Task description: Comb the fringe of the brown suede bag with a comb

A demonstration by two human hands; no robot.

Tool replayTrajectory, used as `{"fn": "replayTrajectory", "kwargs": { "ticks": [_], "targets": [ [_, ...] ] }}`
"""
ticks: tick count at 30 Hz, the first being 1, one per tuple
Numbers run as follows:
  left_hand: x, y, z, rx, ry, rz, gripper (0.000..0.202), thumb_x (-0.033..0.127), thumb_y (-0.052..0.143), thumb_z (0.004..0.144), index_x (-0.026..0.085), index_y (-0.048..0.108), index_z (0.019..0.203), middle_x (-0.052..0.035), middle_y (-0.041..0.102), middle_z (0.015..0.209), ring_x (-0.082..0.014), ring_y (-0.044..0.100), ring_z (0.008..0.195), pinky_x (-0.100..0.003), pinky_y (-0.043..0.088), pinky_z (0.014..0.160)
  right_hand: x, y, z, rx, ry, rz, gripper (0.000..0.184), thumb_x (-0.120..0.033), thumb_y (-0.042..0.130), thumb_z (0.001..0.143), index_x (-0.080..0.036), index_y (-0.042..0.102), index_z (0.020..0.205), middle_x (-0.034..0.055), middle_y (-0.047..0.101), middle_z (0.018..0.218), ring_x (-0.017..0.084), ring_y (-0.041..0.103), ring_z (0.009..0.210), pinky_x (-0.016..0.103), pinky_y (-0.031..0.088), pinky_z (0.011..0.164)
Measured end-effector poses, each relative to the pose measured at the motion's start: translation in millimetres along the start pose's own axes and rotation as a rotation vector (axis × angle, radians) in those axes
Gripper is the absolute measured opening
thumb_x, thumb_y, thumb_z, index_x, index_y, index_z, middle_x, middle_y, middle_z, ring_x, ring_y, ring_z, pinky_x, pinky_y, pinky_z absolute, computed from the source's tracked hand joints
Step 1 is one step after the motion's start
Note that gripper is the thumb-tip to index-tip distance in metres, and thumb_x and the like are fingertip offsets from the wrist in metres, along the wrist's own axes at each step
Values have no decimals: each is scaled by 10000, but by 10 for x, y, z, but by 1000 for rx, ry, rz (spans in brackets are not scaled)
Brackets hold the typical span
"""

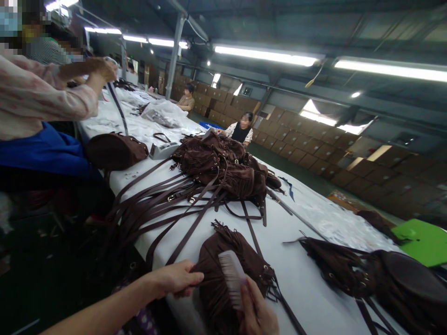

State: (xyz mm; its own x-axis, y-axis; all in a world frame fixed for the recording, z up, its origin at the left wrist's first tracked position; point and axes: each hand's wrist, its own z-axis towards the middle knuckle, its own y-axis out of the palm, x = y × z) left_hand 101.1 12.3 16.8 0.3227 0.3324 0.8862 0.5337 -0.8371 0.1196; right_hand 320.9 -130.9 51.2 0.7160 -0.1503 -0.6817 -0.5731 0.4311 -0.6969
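Observation:
A brown suede fringed bag [226, 260] lies on the white table [300, 279] in front of me. My left hand [172, 279] is closed on the bag's left edge and pinches the fringe. My right hand [256, 311] is closed on a pale pink comb [232, 274] whose teeth rest on the fringe.
A heap of the same brown fringed bags [223, 170] with long straps lies further along the table. More bags [384, 279] lie at right. A person at left [45, 97] handles a strap. Two people sit across the table. A green board [424, 242] is at right.

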Motion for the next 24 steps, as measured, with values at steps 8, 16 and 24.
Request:
{"fn": "replayTrajectory", "kwargs": {
  "ticks": [8, 16, 24],
  "targets": [
    [395, -81, -86, -4, -10, 250, 342, 525, 488, 824, 205, 464, 706, 68, 429, 469, -87, 362, 377, -211, 273, 399, -714, 354, 379, -273, -75, -215, 829, -296, 600, 785, -143, 245, 1519, 167, 690, 1160, 337, 666, 1033, 423, 499, 887],
    [758, -136, 183, 3, 26, 461, 222, 305, 589, 714, 174, 569, 537, 28, 472, 416, -126, 429, 408, -250, 321, 447, -580, 804, 352, -442, -3, -31, 331, -332, 638, 773, -132, 695, 1030, 136, 752, 904, 313, 705, 828, 361, 528, 741],
    [994, -371, 291, 391, 304, 301, 231, 385, 582, 757, 155, 600, 759, 28, 544, 582, -110, 504, 504, -214, 365, 470, -641, 703, 264, -548, 259, 789, 452, -424, 775, 680, -152, 684, 1028, 59, 736, 883, 290, 679, 868, 367, 533, 793]
  ]
}}
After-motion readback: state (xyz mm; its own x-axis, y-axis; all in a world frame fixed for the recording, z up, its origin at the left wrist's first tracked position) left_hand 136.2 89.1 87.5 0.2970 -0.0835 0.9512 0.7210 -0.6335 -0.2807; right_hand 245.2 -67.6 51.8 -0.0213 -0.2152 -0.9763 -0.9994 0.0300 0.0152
